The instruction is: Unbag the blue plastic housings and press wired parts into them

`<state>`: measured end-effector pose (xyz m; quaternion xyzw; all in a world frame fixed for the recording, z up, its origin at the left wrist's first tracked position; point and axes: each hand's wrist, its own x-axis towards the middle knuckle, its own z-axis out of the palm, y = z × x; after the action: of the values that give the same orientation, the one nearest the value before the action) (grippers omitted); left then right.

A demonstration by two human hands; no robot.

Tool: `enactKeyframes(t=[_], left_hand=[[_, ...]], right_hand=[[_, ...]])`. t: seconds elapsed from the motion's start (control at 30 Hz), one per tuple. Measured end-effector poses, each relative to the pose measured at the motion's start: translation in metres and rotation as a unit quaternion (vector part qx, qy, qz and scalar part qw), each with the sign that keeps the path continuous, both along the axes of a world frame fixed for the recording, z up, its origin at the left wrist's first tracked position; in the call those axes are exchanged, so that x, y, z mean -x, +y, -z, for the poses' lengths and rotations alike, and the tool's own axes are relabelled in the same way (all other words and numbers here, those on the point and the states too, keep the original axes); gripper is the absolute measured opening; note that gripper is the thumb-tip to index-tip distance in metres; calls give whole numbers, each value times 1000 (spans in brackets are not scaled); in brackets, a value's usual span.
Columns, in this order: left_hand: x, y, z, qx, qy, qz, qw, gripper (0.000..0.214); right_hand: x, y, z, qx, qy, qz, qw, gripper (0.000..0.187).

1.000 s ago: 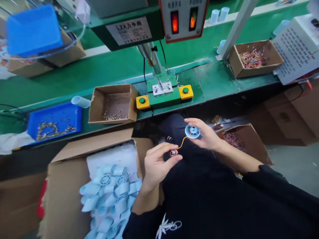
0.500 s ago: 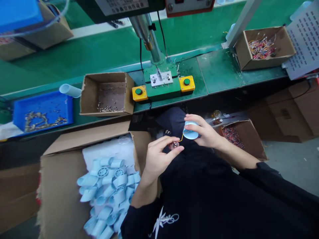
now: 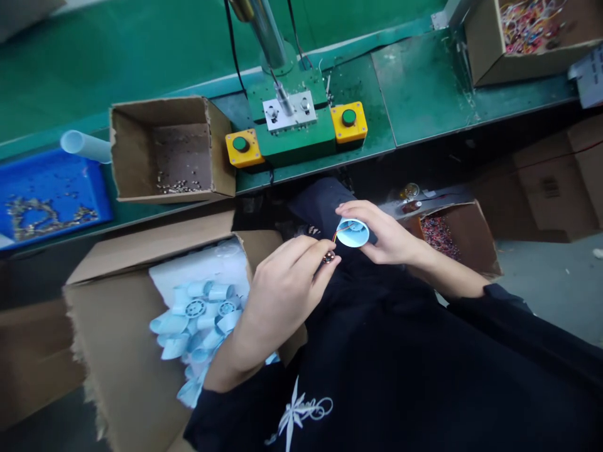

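My right hand is wrapped round a small light-blue plastic cup-shaped housing, its open end turned toward me. A thin orange wire runs out of the housing to a small round metal part. My left hand pinches that metal part between thumb and fingertips, just left of and below the housing. Both hands hover over my lap in dark clothing, in front of the green bench.
A press with a green base and two yellow button boxes stands ahead. A cardboard box of light-blue housings is at my left. Other boxes and a blue tray sit around.
The view has tilted downward. My hands came closer together, and the right hand turned the housing so its open end faces me. The wire between them is now shorter.
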<state>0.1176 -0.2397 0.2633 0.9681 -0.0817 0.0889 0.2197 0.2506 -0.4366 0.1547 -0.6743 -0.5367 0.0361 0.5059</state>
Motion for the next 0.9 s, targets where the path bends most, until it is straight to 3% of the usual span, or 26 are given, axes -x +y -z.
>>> enactKeyframes(t=[0.4, 0.63, 0.77, 0.9], left_hand=[[0, -4, -2, -87, -15, -3, 996, 15], [1, -5, 3, -99, 8, 4, 995, 20], [-2, -7, 9, -51, 18, 10, 998, 19], [-8, -12, 25, 75, -1, 33, 997, 19]], right_hand=[[-1, 2, 5, -5, -31, 5, 999, 67], [0, 2, 5, 6, -34, 11, 999, 65], [0, 3, 7, 4, -41, 5, 999, 62], [1, 4, 10, -5, -48, 7, 999, 59]])
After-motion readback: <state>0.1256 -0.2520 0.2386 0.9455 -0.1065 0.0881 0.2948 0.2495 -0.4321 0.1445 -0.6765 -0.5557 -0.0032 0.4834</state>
